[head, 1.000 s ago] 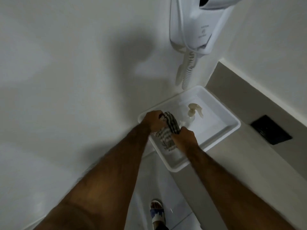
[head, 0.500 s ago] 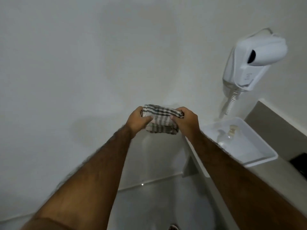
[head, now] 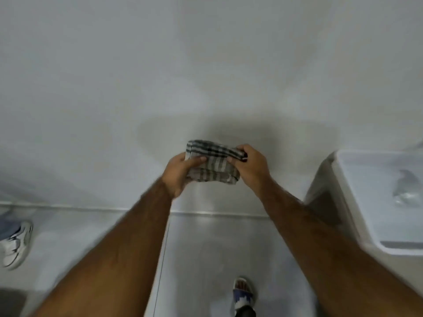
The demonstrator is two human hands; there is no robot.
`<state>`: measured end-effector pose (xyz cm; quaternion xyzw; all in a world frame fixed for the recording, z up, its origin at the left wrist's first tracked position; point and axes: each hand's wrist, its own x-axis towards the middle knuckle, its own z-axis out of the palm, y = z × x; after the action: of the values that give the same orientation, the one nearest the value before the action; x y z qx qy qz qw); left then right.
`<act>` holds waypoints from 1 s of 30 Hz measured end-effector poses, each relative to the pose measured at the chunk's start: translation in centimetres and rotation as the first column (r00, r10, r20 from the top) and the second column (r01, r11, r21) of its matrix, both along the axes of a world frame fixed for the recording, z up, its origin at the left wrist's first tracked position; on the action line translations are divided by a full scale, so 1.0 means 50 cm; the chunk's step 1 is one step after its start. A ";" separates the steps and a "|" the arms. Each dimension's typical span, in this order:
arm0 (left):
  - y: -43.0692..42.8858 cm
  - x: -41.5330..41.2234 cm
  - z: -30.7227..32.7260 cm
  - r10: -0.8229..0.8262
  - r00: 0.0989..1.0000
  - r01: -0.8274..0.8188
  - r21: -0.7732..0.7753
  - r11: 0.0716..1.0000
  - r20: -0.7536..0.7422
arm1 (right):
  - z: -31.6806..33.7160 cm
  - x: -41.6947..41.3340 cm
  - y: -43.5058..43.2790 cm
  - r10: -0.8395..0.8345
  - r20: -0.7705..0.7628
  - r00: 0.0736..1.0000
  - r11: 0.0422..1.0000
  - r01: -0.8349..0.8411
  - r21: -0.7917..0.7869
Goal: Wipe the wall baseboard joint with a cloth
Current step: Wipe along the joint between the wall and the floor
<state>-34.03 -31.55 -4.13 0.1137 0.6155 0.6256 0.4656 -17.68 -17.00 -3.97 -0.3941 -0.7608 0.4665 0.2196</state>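
A folded checked cloth (head: pixel 212 163), grey and beige with dark stripes, hangs in the air in front of the white wall. My left hand (head: pixel 179 171) grips its left end, thumb on top. Its right end is pinched by my right hand (head: pixel 250 167). Well below the cloth, the wall baseboard joint (head: pixel 91 209) runs as a thin horizontal line where the wall meets the glossy floor. Both forearms reach up from the bottom of the view.
A white tray (head: pixel 357 202) with a clear bottle lies on a counter at the right. My sandalled foot (head: pixel 243 294) stands on the floor tiles. Another person's white sneaker (head: pixel 16 244) is at the far left, near the wall.
The cloth was lifted out of the tray by both hands. My view has swung left and down, so the tray slid to the right edge and the wall dryer left the view.
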 end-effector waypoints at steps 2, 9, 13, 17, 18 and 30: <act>-0.017 -0.016 -0.134 0.072 0.992 -0.075 0.032 0.997 0.104 | -0.131 -0.032 -0.008 0.011 0.001 1.000 0.999 -0.011 -0.050; -0.026 -0.031 -0.623 0.158 0.901 -0.222 0.117 0.968 0.405 | -0.579 -0.108 -0.025 0.021 -0.015 1.000 0.990 -0.023 -0.140; -0.029 -0.034 -0.903 0.206 0.870 -0.290 0.128 0.948 0.447 | -0.836 -0.128 -0.022 0.097 0.056 0.994 0.990 -0.090 -0.105; -0.044 -0.028 -1.145 0.258 0.826 -0.366 0.128 0.922 0.502 | -1.070 -0.138 -0.033 0.166 0.117 0.979 0.986 -0.163 -0.034; -0.048 -0.027 -1.189 0.272 0.812 -0.389 0.133 0.911 0.517 | -1.110 -0.139 -0.037 0.176 0.136 0.975 0.984 -0.174 -0.027; -0.100 -0.034 -1.509 0.634 0.545 -0.701 -0.117 0.704 0.548 | -1.117 -0.221 0.007 0.167 0.053 0.985 0.162 -0.081 0.983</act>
<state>-35.74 -36.57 -79.59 -0.2873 0.4130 0.7942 0.3408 -28.71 -16.65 -59.83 -0.0817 -0.9036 -0.1022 0.4079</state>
